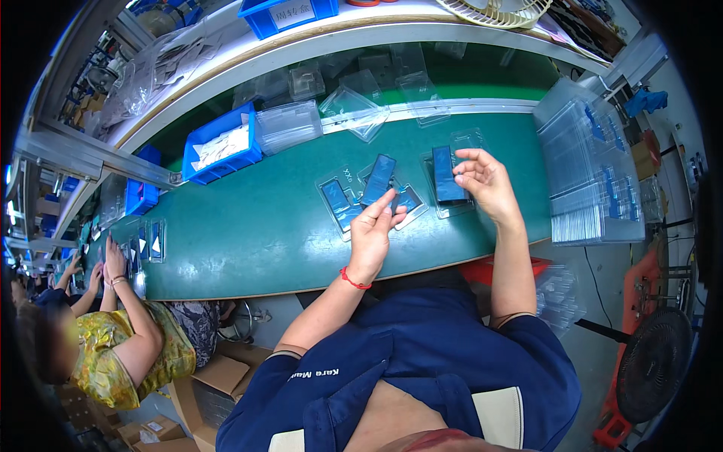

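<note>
Green conveyor belt (256, 233) runs across in front of us, with blue bins (222, 145) and piles of clear plastic trays (290, 126) along the back. Our left hand (370, 235) pinches a dark blue card (379, 179) between thumb and fingertips, tilted up over two more packs (340, 202) lying flat on the belt. Our right hand (488, 183) has its fingers curled loosely around another blue card in its clear tray (449, 175), just beside the first. Big stack of empty trays (591, 177) sits off to our right.
</note>
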`<move>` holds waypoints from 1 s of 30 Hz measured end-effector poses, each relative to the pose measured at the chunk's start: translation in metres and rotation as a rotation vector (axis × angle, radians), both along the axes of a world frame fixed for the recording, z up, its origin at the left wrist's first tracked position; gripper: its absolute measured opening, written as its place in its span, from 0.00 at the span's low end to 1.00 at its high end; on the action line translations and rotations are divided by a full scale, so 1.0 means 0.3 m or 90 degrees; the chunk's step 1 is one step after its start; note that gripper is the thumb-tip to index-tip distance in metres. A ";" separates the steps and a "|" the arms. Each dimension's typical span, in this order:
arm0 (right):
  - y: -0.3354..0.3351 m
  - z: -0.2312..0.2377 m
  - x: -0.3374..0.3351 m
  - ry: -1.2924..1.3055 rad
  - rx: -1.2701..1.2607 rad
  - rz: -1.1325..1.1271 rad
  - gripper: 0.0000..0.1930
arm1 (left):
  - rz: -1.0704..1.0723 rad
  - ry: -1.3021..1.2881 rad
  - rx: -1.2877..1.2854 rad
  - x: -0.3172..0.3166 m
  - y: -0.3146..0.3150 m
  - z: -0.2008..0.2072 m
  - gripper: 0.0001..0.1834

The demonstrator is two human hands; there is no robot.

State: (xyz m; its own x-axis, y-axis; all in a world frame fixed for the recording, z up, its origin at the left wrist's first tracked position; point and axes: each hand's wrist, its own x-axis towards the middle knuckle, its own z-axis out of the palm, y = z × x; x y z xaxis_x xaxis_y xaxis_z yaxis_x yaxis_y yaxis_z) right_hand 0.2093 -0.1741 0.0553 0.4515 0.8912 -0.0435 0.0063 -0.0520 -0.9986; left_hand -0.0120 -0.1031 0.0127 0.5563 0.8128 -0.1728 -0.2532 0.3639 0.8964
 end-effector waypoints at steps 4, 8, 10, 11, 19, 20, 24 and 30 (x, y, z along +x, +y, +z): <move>-0.005 -0.023 0.033 -0.187 -0.134 0.028 0.20 | 0.007 -0.001 0.030 -0.005 -0.008 0.013 0.17; -0.008 -0.005 -0.029 -0.666 -0.046 -0.060 0.20 | -0.027 -0.011 0.051 0.004 -0.019 0.012 0.17; -0.014 -0.007 -0.059 -0.627 -0.027 -0.090 0.19 | -0.046 0.001 0.062 0.023 -0.029 0.010 0.17; -0.008 -0.003 -0.089 -0.587 -0.008 -0.117 0.18 | -0.060 -0.004 0.125 0.040 -0.038 0.000 0.17; 0.019 -0.029 0.025 -0.042 0.145 -0.176 0.05 | -0.193 0.104 0.534 0.081 -0.054 0.049 0.14; 0.010 -0.015 0.111 -0.133 0.103 -0.200 0.09 | -0.116 0.194 0.687 0.080 -0.042 0.054 0.15; -0.005 -0.104 0.309 -0.470 -0.087 -0.191 0.18 | -0.045 0.515 0.832 0.073 -0.026 0.048 0.25; -0.008 -0.146 0.098 -0.673 -0.022 -0.134 0.23 | -0.043 0.684 0.793 0.016 0.012 0.035 0.30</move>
